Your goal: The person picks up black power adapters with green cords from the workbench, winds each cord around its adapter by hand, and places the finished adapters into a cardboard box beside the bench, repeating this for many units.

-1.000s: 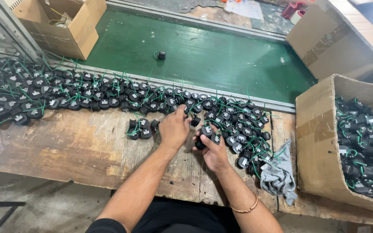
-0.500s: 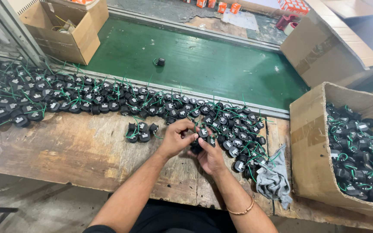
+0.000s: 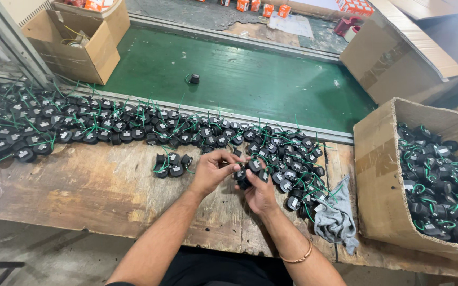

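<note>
My left hand (image 3: 211, 170) and my right hand (image 3: 261, 191) meet over the worn wooden bench (image 3: 75, 185). Together they hold small black round parts with green wires (image 3: 249, 170), the right hand cupping them from below and the left hand's fingers pinching at one. A long heap of the same black parts (image 3: 112, 127) runs along the bench's far edge, thickest just beyond my hands. A small cluster of the parts (image 3: 170, 164) lies just left of my left hand.
A cardboard box (image 3: 377, 180) full of the same parts stands at the right. A grey rag (image 3: 335, 217) lies near my right forearm. Beyond the bench runs a green belt (image 3: 239, 79) with one black part (image 3: 193, 78) on it. Open cardboard boxes (image 3: 75, 42) sit at far left and far right.
My hands have drawn together and nearer to me, lifting black parts out of the heap; a second ago the left hand rested flat among the parts.
</note>
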`<state>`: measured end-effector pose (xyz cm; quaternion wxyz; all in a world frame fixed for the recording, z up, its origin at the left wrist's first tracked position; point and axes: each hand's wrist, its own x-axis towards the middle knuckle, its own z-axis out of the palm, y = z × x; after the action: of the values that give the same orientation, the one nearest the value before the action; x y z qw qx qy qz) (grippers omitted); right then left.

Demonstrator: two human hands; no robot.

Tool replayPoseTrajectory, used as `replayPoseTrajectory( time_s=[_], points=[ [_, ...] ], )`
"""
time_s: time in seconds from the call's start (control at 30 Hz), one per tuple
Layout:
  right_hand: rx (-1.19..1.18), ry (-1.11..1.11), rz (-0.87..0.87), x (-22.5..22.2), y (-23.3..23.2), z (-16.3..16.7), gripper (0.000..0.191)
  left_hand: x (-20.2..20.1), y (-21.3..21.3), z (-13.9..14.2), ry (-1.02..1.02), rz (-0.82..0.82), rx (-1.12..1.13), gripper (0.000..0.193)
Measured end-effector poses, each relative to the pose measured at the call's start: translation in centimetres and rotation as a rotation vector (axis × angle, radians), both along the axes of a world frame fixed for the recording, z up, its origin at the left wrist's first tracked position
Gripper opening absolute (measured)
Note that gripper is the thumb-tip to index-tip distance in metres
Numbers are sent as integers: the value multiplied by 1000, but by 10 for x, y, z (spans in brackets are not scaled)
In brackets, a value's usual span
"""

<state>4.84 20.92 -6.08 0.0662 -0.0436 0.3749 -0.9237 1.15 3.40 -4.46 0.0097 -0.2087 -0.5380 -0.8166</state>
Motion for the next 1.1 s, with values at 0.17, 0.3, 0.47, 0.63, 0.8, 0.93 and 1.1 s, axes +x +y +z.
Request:
replayPoseTrajectory(
  time_s=[0.17, 0.3, 0.47, 0.63, 0.8, 0.93, 1.1],
  points=[
    [-4, 43, 15, 1, -2, -1, 45, -2, 2, 1, -40, 36, -11, 17],
    [-98, -8, 24, -3, 3, -4, 45, -20, -8, 19, 74, 397, -392, 22],
    [-232, -73, 36, -10, 12, -10, 45, -23, -4, 32, 485, 714, -1011, 46],
    [-199, -41, 22, -7, 12, -9, 46, -22, -6, 28, 415, 656, -983, 17],
    [-206, -28, -7, -6, 7, 2, 46, -27, -12, 20, 194, 511, -391, 17],
    [-180, -57, 3, -6, 2, 3, 52, -10, 2, 7, -95, 149, 103, 12],
    [-177, -38, 2, -3, -10, -3, 54, 1, 15, 8, 316, 451, -475, 14]
  ],
)
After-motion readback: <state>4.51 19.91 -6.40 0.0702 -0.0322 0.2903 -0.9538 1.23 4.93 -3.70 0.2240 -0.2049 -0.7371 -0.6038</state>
